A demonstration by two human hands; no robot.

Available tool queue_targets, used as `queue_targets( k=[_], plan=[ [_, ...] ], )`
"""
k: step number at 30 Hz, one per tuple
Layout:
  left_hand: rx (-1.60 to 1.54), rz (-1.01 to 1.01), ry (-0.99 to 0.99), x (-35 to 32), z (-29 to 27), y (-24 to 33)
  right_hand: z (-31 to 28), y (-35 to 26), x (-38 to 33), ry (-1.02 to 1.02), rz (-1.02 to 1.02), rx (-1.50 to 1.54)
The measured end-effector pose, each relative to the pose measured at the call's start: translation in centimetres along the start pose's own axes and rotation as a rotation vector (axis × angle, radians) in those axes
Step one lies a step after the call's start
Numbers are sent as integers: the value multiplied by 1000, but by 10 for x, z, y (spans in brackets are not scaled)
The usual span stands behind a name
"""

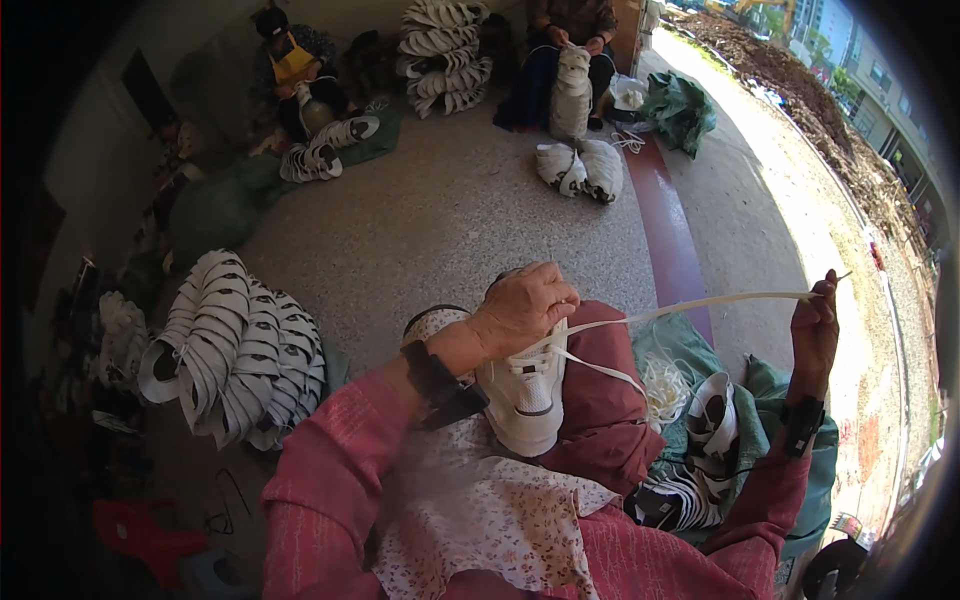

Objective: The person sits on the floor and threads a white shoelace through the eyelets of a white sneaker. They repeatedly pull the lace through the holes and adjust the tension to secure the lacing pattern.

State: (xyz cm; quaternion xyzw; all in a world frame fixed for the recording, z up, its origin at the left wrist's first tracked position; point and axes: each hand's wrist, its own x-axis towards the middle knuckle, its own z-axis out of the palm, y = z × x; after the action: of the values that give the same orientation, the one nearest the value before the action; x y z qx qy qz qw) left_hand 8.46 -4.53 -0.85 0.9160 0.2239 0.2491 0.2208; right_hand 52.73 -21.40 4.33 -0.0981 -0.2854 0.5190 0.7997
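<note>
speckled floor (440,205) extends beyond our grip, with one seated person (295,60) ahead and to the left of it and a second seated person (540,20) straight ahead. our left hand (530,305) bends over the top of a white shoe (528,400), its fingers curled inward (what they pinch, if anything, we cannot tell). we find the shoe directly beneath this hand, toe toward us, over our lap. our right hand (818,315), raised well to the right of the left, has its fingers pressed together on a white lace (700,303), which runs in a shallow curve back to the shoe. below the right grip we note loose white laces (665,390) and green sacking (820,460); left of the left hand stands a cluster of stacked white uppers (250,350).
</note>
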Motion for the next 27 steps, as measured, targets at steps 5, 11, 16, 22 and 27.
queue_targets(
  k=[5,11,16,22,27],
  plan=[
    [94,146,-271,-6,2,10,24,-61,-49,-296,-113,80],
    [-52,62,-26,-18,2,13,-35,-58,-56,209,-185,78],
    [-672,-585,476,-76,-66,-15,-136,-31,-41,707,24,204],
    [-703,-1218,540,-227,-141,-67,-93,92,-17,537,154,-526],
    [391,-825,-389,-200,-121,-25,7,193,-11,-66,217,-1462]
  ],
)
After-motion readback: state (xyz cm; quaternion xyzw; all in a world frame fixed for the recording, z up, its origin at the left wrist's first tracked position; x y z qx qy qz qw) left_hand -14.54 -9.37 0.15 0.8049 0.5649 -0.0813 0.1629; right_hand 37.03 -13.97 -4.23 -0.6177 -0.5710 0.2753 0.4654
